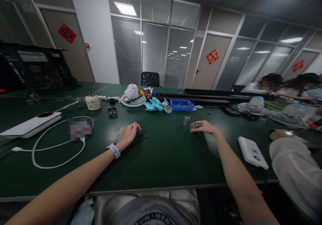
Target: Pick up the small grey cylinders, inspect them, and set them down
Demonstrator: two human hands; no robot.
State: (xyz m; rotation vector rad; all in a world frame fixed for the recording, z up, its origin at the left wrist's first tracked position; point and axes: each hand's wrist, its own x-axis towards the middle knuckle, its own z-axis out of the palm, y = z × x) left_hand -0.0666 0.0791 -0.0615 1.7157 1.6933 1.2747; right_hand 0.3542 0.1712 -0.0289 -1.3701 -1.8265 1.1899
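Note:
My right hand (205,127) is closed round a small round metal part (194,125), held by thumb and fingers just above the table. Just left of it a small silver metal cylinder (186,120) stands upright on the green table (166,161). My left hand (129,133) rests on the table to the left, fingers curled together; whatever they may hold is hidden. A tiny metal piece (145,136) lies just right of the left fingertips. Ahead of both hands lie light-blue fan blades (156,104) and a blue tray (181,105) with small items.
A white fan housing (132,96), a patterned bottle (93,101) and a black cap (112,111) stand at the back. Left are a white cable (34,153) and white box (32,124). A white power bank (253,153) lies right, beside a co-worker's sleeve (294,164).

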